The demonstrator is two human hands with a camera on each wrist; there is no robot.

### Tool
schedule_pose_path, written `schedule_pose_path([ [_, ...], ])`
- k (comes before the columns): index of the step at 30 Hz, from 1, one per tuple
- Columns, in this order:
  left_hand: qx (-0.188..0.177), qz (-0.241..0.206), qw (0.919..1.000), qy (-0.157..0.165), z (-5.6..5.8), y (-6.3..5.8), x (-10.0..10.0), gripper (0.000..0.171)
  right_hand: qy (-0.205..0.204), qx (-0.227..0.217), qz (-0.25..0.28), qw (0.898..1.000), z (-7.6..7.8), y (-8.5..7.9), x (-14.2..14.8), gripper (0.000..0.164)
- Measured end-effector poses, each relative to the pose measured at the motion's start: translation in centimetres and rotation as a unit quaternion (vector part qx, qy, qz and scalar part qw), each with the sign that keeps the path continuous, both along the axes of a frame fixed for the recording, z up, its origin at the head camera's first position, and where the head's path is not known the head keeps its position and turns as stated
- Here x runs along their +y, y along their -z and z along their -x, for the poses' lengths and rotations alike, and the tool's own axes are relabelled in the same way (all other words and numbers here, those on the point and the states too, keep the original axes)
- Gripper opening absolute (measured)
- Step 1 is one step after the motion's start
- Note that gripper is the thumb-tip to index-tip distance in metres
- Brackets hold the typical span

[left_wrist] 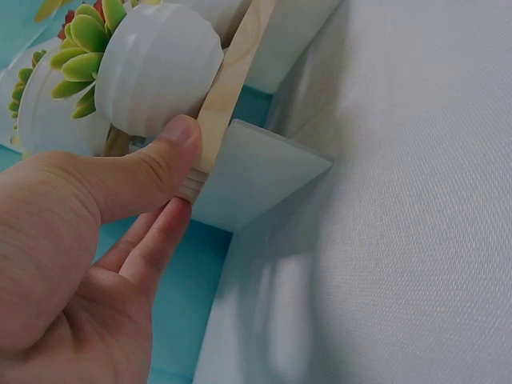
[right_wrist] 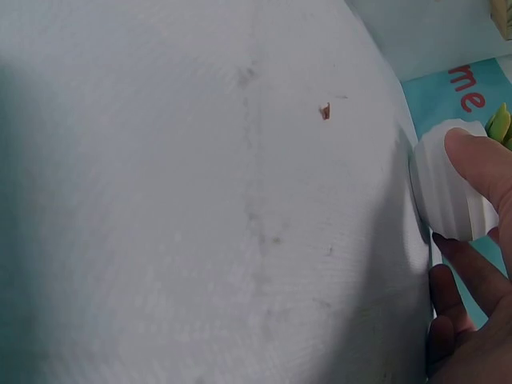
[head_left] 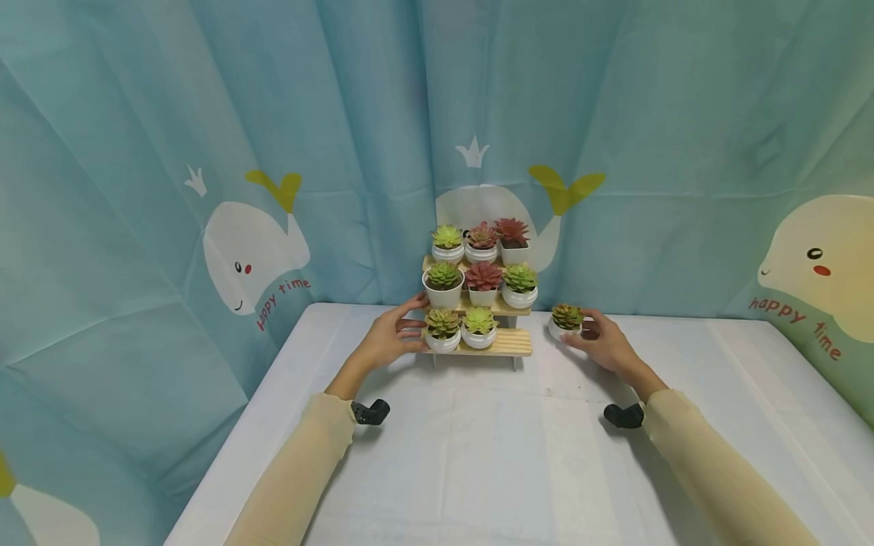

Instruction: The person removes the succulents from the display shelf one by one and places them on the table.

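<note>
A three-step wooden plant stand [head_left: 510, 343] with pale side panels stands at the table's back edge, bearing several potted succulents. My left hand [head_left: 387, 339] is at its left end. In the left wrist view, the thumb and fingers pinch the end of a wooden step [left_wrist: 214, 128], beside a white ribbed pot [left_wrist: 160, 68]. Right of the stand, my right hand [head_left: 606, 345] grips a small green, red-tinged succulent in a white pot [head_left: 566, 321]. In the right wrist view the thumb presses that pot's side, low by the white tabletop; whether its base touches the cloth I cannot tell.
Two succulents, one dark green [head_left: 443, 324] and one light green [head_left: 479, 321], sit on the lowest step's left and middle. A blue curtain [head_left: 382, 136] with whale prints hangs right behind the table [head_left: 478, 455]. Small dark specks mark the cloth.
</note>
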State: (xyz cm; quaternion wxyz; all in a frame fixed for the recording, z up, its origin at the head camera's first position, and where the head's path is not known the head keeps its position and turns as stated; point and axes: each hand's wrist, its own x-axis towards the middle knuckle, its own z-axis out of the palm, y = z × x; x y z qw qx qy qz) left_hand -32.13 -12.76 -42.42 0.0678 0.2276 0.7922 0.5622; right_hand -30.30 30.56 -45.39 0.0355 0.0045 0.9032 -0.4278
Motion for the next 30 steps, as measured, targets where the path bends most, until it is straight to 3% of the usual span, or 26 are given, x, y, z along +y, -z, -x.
schedule_pose_path([
  [16,0.009,0.005,0.9999,0.005,-0.1,-0.2,0.0,0.086,-0.004,0.002,0.006,1.000,0.0,-0.1,0.2,0.089],
  [30,0.016,0.005,0.9998,0.007,-0.3,-0.3,0.0,0.086,-0.059,0.048,-0.034,0.997,-2.9,-2.4,1.5,0.087],
])
